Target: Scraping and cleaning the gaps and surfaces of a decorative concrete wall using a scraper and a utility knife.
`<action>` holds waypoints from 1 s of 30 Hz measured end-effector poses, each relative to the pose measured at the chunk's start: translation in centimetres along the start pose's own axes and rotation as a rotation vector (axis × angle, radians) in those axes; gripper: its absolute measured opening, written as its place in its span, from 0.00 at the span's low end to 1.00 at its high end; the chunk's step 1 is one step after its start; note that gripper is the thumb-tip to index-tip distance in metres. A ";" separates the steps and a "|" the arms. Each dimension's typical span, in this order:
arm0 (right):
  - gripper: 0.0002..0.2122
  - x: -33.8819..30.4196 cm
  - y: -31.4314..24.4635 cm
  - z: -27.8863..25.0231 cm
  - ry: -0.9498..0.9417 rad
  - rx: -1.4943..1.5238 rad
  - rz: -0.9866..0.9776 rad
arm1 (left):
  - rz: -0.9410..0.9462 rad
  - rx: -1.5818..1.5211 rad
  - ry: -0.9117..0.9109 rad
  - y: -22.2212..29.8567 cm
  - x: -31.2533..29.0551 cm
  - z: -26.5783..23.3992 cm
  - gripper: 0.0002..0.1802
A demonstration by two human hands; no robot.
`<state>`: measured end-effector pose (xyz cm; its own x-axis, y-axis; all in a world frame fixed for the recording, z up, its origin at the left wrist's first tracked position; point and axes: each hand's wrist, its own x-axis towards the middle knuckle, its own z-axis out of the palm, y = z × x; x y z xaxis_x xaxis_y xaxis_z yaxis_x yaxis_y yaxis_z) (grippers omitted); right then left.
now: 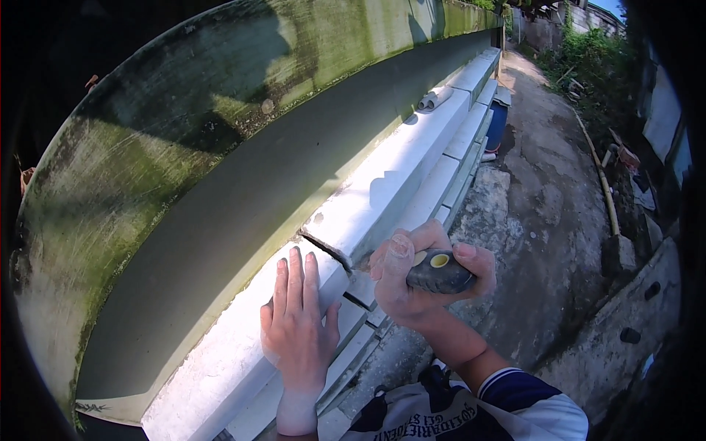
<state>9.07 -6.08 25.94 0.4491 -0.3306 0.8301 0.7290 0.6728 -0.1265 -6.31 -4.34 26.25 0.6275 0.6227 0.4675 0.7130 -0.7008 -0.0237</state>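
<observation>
My left hand (299,323) lies flat on a long white block (220,353), its fingers stretched toward the block's far end. At that end a dark narrow gap (323,248) separates it from another white block (397,173) farther along. To the right of the gap, my right hand (415,283) is wrapped round the black grip of a hand tool (441,275) with a yellow-rimmed hole in its end. The rest of the tool is hidden behind my fingers, so its kind cannot be told. Pale dust coats the right hand's fingers.
More white blocks (434,192) are stacked below in stepped rows. A mossy curved wall (169,95) rises at the left. Grey pipe pieces (434,98) lie on the far block. A blue container (497,125), a rough path (544,206) and a bamboo pole (599,176) are at the right.
</observation>
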 end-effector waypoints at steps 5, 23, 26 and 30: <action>0.19 1.1 -0.3 0.3 -0.241 -0.292 -0.010 | 0.014 -0.011 0.009 -0.3 -0.1 0.2 0.48; 0.24 0.1 0.9 -0.4 -0.104 -0.348 0.033 | 0.025 -0.019 0.008 -0.4 -0.1 0.2 0.47; 0.24 -0.5 1.3 -1.1 -0.142 -0.344 0.085 | 0.024 -0.024 0.015 -0.2 -0.1 0.2 0.47; 0.23 1.1 -1.3 0.6 0.095 0.005 0.257 | 0.012 -0.027 0.025 -0.6 -0.3 0.4 0.48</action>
<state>8.36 -6.91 27.38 0.6660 -0.2088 0.7161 0.5821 0.7458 -0.3239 -6.78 -3.97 25.76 0.6276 0.6059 0.4888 0.6968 -0.7173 -0.0056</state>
